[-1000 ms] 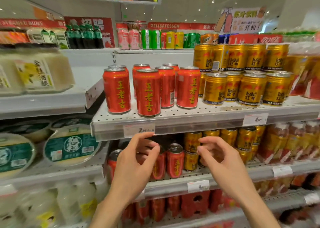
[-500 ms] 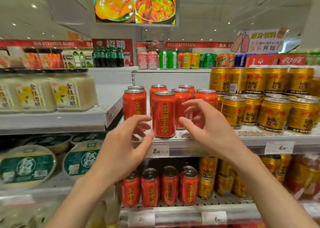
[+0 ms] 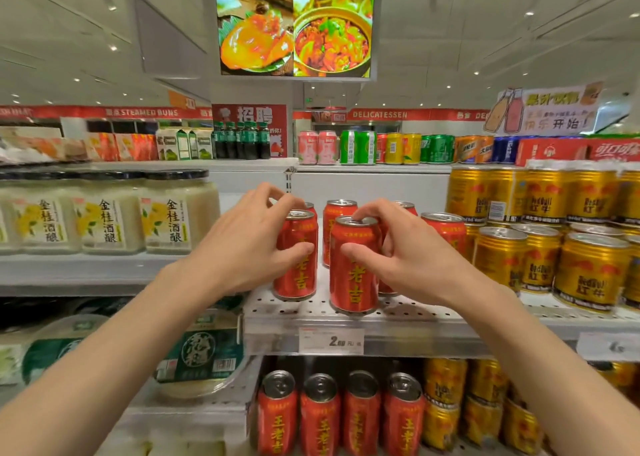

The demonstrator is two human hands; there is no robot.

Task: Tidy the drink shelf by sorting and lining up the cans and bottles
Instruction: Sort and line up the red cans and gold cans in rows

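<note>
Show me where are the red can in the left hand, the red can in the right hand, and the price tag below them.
left red can (image 3: pixel 298 275): head view, lower label.
right red can (image 3: pixel 353 289): head view, yellow lettering.
price tag (image 3: pixel 331 341): head view, printed number.

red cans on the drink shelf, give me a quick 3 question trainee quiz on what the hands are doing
1. True or false: each hand grips its own red can.
2. Which can stands nearer the shelf's front edge? A) the left hand's B) the right hand's
3. Fill in: the cans right of the red ones are ____ coloured.

Key:
1. True: left hand grips the left red can, right hand the front red can.
2. B, by the perforated shelf.
3. Gold: the gold cans.
</note>
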